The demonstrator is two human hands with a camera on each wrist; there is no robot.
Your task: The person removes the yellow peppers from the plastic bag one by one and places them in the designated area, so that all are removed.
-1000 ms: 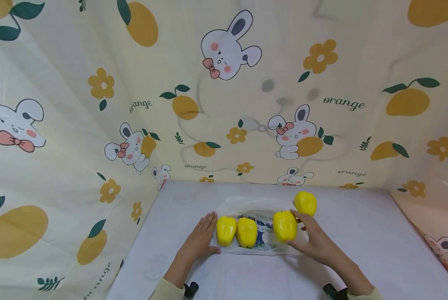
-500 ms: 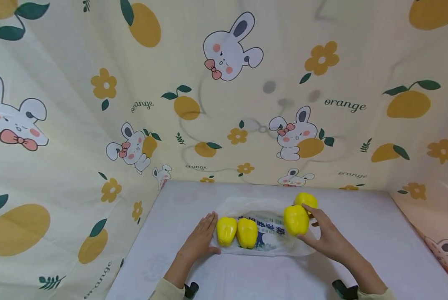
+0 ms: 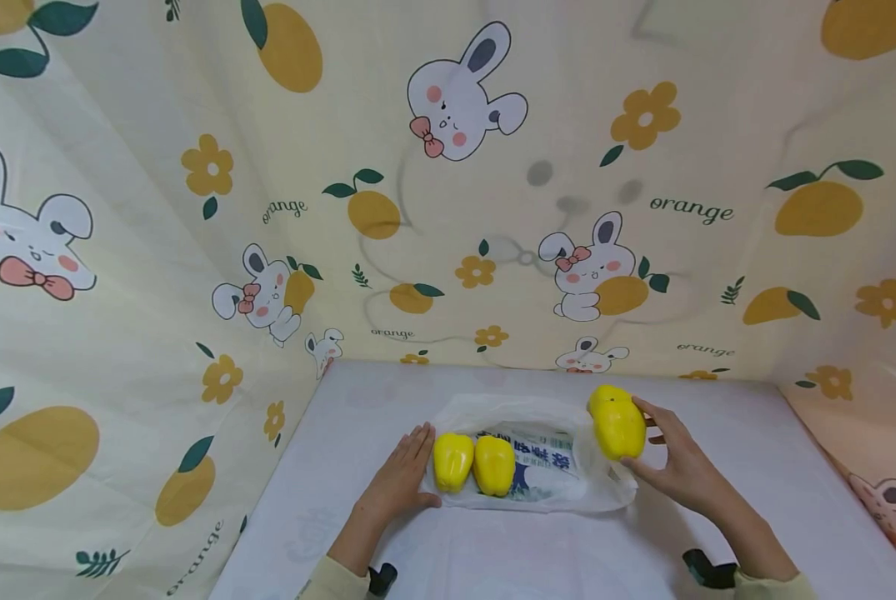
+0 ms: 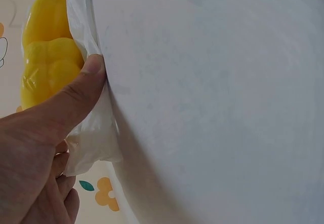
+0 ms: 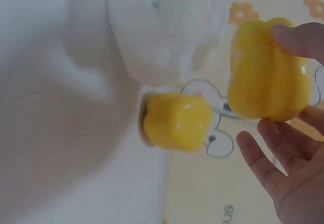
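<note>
Two yellow bell peppers, one (image 3: 453,462) beside another (image 3: 494,467), sit at the left end of a translucent white plastic bag (image 3: 601,493) that lies open on the table. My left hand (image 3: 393,479) grips that end of the bag, thumb (image 4: 83,95) along its front edge and fingers on the far side. My right hand (image 3: 680,467) holds a third yellow bell pepper (image 5: 271,72) between thumb and fingertips, above the bag's right end. A further yellow bell pepper (image 5: 177,121) stands on the table behind it, partly hidden by the held one in the head view.
The white table (image 3: 523,550) reaches back to a hanging cloth (image 3: 448,292) printed with rabbits, flowers and oranges. More cloth hangs along the left and right sides. Blue lettering (image 3: 541,454) shows on the bag inside its opening.
My right hand has carried the held pepper rightward from over the bag's middle-right to its right end, now in front of the back pepper. The left hand stays put.
</note>
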